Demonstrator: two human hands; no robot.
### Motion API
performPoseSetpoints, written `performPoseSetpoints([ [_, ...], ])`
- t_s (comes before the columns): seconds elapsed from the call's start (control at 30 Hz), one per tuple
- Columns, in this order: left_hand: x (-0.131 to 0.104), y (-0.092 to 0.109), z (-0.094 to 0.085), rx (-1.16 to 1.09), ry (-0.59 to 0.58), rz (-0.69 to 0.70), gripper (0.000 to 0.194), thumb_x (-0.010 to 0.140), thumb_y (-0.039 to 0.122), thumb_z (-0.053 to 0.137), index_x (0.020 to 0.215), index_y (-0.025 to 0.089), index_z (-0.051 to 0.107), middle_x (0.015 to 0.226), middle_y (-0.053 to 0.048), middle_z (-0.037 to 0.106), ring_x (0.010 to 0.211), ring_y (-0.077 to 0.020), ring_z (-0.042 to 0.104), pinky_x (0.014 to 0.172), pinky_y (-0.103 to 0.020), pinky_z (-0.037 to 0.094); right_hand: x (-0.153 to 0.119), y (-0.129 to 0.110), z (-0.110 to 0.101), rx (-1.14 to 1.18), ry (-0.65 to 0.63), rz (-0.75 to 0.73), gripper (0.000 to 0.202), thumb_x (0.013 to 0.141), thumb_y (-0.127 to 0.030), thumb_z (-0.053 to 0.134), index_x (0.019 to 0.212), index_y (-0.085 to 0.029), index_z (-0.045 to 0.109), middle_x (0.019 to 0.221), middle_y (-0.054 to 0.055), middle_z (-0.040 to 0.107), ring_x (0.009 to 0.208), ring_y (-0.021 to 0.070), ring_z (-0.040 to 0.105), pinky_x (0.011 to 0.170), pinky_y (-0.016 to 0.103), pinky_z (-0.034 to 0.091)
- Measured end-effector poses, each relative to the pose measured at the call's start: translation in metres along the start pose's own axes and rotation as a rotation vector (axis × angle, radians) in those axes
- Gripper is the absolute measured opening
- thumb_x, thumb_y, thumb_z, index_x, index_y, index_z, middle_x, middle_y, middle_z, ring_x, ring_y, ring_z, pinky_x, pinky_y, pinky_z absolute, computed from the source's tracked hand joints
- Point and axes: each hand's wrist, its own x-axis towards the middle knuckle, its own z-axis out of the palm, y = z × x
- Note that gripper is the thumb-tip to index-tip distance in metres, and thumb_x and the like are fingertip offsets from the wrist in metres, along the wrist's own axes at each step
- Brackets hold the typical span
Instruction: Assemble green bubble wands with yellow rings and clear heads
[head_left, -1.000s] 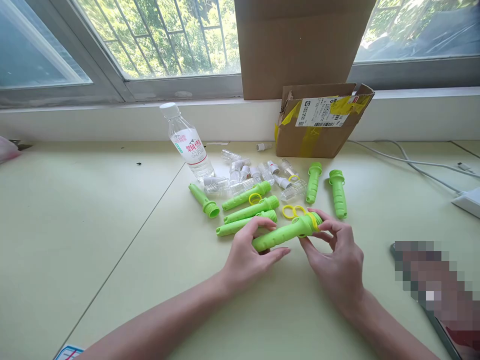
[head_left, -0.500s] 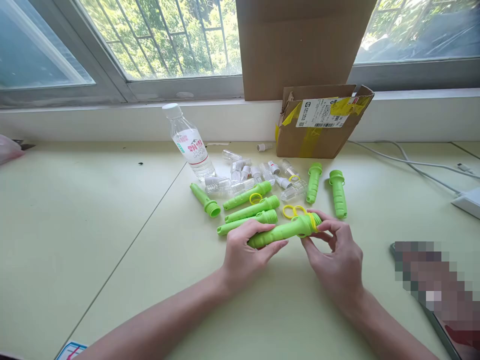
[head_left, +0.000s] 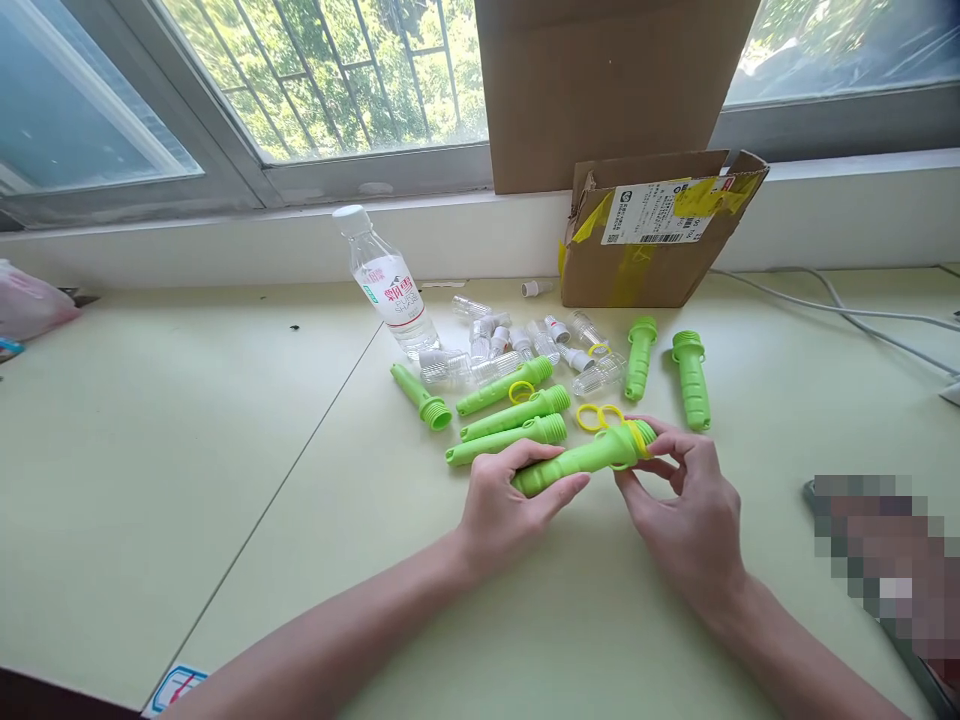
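The left hand (head_left: 501, 508) holds the thin end of a green tube (head_left: 577, 461), with its fingers wrapped around it. The right hand (head_left: 686, 505) pinches the wide end, where a yellow ring (head_left: 639, 438) sits on the tube. The tube is lifted a little above the table (head_left: 225, 450), in front of the person. More green tubes (head_left: 514, 412) lie just behind it. Two loose yellow rings (head_left: 596, 415) lie near them. Small clear tubes (head_left: 517, 350), a water bottle (head_left: 386, 285) and a cardboard box (head_left: 645, 240) are farther back.

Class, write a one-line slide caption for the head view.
Two hands hold a green tube with a yellow ring above a table.
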Motion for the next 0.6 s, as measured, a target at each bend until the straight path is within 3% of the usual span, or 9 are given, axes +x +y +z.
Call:
performPoseSetpoints([
  [0.13,0.0012,-0.0001,-0.0011,-0.051,-0.033,-0.065,0.022,0.073,0.034,0.074,0.082,0.016,0.068,0.061,-0.001,0.064,0.047,-0.0118,0.056,0.041,-0.022,0.045,0.0004,0.0005,0.0003,-0.003,0.0,0.004,0.025,0.077,-0.019,0.066,0.087,-0.023,0.044,0.116,0.009,0.065,0.072,0.019,0.071,0.038,0.024,0.055],
  [0.33,0.0029,0.001,-0.002,-0.129,-0.071,-0.152,0.022,0.073,0.035,0.074,0.079,0.015,0.067,0.06,0.0,0.063,0.043,-0.0099,0.054,0.039,-0.021,0.044,0.0018,0.0013,0.003,-0.031,0.022,-0.049,0.022,0.078,-0.017,0.065,0.088,-0.023,0.046,0.114,0.008,0.065,0.074,0.0181,0.071,0.053,0.031,0.062],
  [0.47,0.0037,0.0033,-0.0026,-0.182,-0.126,-0.223,0.023,0.076,0.037,0.071,0.077,0.015,0.064,0.061,0.001,0.062,0.039,-0.0075,0.05,0.036,-0.02,0.041,0.0014,0.0005,0.0027,-0.047,0.0,-0.026,0.023,0.079,-0.019,0.065,0.089,-0.023,0.045,0.116,0.008,0.065,0.077,0.0192,0.072,0.051,0.03,0.062],
  [0.6,0.0033,0.0021,-0.0034,-0.12,-0.149,-0.15,0.023,0.079,0.037,0.069,0.079,0.016,0.061,0.064,0.0,0.063,0.045,-0.0089,0.054,0.041,-0.02,0.044,0.0018,0.0003,0.0014,-0.044,0.013,-0.034,0.024,0.078,-0.02,0.066,0.087,-0.023,0.044,0.116,0.009,0.066,0.076,0.0196,0.072,0.051,0.029,0.062],
])
